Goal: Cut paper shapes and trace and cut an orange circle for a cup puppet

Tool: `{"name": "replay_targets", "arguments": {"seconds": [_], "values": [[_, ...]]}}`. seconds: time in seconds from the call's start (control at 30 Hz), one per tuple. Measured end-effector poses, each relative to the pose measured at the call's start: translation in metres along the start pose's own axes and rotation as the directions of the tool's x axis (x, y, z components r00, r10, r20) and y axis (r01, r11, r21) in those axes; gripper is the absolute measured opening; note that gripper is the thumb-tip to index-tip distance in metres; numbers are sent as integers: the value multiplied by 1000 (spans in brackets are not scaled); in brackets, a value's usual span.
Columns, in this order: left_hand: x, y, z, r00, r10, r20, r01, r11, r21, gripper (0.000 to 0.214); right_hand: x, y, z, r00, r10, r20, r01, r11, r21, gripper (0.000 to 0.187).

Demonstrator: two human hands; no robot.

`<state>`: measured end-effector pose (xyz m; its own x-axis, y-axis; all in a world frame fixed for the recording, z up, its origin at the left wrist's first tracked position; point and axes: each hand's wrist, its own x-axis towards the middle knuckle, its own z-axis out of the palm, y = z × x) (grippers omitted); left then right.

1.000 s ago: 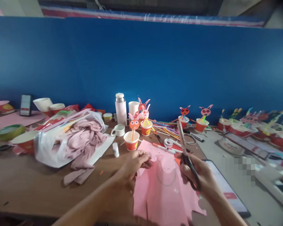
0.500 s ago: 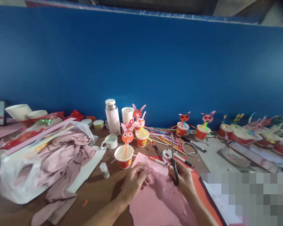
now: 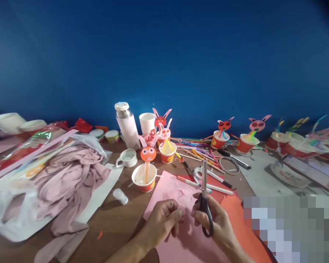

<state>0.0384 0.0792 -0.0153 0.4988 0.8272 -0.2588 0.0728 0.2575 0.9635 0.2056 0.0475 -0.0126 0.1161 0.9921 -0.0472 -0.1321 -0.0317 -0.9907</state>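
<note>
Above a pink paper sheet (image 3: 192, 244), my left hand (image 3: 164, 223) is closed in a pinch. A small piece of pink paper (image 3: 182, 212) seems to be at its fingertips, mostly hidden and hard to tell from the sheet behind. My right hand (image 3: 218, 223) grips black-handled scissors (image 3: 205, 204), their blades together and pointing up and away from me. Pink paper scraps (image 3: 178, 197) lie on the sheet beyond my left hand. Just ahead stands a paper cup (image 3: 144, 179) bearing an orange paper face with pink ears (image 3: 148, 154).
More paper cups with animal faces (image 3: 167, 151) stand behind. A white flask (image 3: 127, 128), a mug (image 3: 127, 158) and a small clear container (image 3: 120, 196) are left of centre. Markers (image 3: 219, 190), tape and pipe cleaners (image 3: 200, 157) lie ahead. Crumpled pink cloth (image 3: 74, 175) fills the left.
My view has tilted down and closer. Both hands have drawn nearer each other over the pink sheet, the scissors still in my right hand and turned more upright.
</note>
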Motion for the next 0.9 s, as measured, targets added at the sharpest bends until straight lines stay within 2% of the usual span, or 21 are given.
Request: {"name": "replay_targets", "arguments": {"seconds": [0.2,0.43,0.6,0.7,0.9], "values": [[-2,-4,-2,1000,-1,23,1,1000,13,40,-3,2,0,990,32,139,-20,996,-87,36],[-5,3,9,999,46,7,-46,999,17,39,-2,12,-1,994,-45,101,73,954,-289,33],[-7,12,20,996,85,-39,-84,995,46,38,1,8,-2,995,-74,67,88,966,-242,34],[-7,15,22,996,71,-62,-68,996,48,34,1,4,-4,996,-73,57,84,972,-221,36],[0,16,19,995,32,-98,-33,999,-12,31,2,-4,-7,986,-90,143,118,972,-203,49]]}}
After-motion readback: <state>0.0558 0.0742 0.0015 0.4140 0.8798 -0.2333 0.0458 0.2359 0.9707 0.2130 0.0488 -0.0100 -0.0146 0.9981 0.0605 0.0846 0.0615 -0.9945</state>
